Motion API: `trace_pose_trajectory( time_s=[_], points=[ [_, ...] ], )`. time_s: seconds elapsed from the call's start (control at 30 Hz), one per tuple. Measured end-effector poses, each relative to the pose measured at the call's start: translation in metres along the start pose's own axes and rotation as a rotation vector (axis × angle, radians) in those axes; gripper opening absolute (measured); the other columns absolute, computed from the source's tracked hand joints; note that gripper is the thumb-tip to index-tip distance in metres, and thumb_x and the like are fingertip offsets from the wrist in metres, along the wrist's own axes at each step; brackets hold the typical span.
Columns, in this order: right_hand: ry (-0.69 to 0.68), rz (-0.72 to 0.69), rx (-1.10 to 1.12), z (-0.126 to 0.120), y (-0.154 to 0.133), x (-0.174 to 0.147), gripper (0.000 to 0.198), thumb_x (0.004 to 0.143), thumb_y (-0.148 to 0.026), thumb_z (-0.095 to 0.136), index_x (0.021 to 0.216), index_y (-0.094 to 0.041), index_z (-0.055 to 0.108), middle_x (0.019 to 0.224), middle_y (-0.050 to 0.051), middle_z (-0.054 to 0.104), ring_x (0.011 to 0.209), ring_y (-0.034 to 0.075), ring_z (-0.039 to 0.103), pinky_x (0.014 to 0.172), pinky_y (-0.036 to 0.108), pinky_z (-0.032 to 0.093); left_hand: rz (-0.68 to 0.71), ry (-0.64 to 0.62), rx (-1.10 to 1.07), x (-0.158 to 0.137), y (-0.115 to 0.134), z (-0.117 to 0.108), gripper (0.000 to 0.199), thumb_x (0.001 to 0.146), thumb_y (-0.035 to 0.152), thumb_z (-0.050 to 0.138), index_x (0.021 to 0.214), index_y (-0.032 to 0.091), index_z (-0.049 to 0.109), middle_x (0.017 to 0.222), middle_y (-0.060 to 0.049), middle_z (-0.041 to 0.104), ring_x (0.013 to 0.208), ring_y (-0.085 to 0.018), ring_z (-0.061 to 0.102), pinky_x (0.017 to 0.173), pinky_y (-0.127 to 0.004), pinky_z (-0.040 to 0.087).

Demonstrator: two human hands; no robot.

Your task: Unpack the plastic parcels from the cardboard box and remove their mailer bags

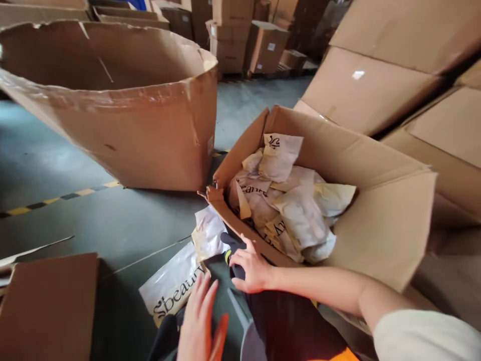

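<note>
My left hand [199,321] is low in the middle, fingers stretched out and slightly blurred, with nothing in it. It is just in front of a white plastic mailer bag [176,283] printed "beauty", which lies on the floor. My right hand [252,266] reaches in from the right with its fingers apart, over a black shoe [235,243] with a yellow band. Whether it touches the shoe I cannot tell. Beside the shoe lies a crumpled white bag [211,233]. An open carton [379,215] to the right holds several similar filled bags [302,215].
A tall open carton [150,135] stands at the left, by a yellow-black floor line [60,199]. A smaller carton [52,306] is at lower left. Large cartons [376,85] are stacked at the right, others [233,40] at the back. A grey curved object [251,338] is below my hands.
</note>
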State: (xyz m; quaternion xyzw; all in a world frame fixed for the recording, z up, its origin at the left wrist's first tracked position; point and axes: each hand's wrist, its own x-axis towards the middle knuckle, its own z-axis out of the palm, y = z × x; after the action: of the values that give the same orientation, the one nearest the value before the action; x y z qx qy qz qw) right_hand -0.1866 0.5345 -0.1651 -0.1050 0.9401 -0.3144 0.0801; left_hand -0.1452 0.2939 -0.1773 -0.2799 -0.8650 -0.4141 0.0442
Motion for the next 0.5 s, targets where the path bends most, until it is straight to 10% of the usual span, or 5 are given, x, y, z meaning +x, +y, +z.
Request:
trace_pose_trajectory(
  time_s=[0.1,0.23,0.5],
  points=[
    [0.002,-0.053,0.297,-0.022,0.026,0.004,0.015,0.078,-0.027,0.064,0.089,-0.017,0.068,0.09,0.005,0.07,0.089,0.023,0.066,0.109,0.052,0.042,0.24,-0.205,0.05,0.086,0.047,0.04,0.07,0.095,0.028,0.051,0.159,0.022,0.023,0.161,-0.015,0.033,0.151,-0.034,0.024,0.114,-0.059,0.04],
    [0.124,0.537,0.469,-0.076,0.107,0.01,0.027,0.074,-0.003,0.06,0.099,-0.014,0.067,0.104,0.005,0.07,0.077,0.013,0.065,0.083,0.028,0.054,0.216,-0.399,0.104,0.136,0.068,0.103,0.066,0.097,0.043,0.048,0.154,0.012,0.036,0.152,-0.02,0.046,0.147,-0.039,0.033,0.117,-0.065,0.026],
    [0.474,1.271,0.265,-0.155,0.288,-0.107,0.032,0.083,-0.013,0.069,0.113,-0.006,0.06,0.145,0.022,0.04,0.144,0.036,0.028,0.115,0.05,0.029,0.18,-0.224,0.253,0.136,0.071,0.136,0.021,0.093,0.029,0.054,0.104,0.022,0.07,0.108,-0.008,0.073,0.12,-0.033,0.058,0.118,-0.057,0.016]
  ],
)
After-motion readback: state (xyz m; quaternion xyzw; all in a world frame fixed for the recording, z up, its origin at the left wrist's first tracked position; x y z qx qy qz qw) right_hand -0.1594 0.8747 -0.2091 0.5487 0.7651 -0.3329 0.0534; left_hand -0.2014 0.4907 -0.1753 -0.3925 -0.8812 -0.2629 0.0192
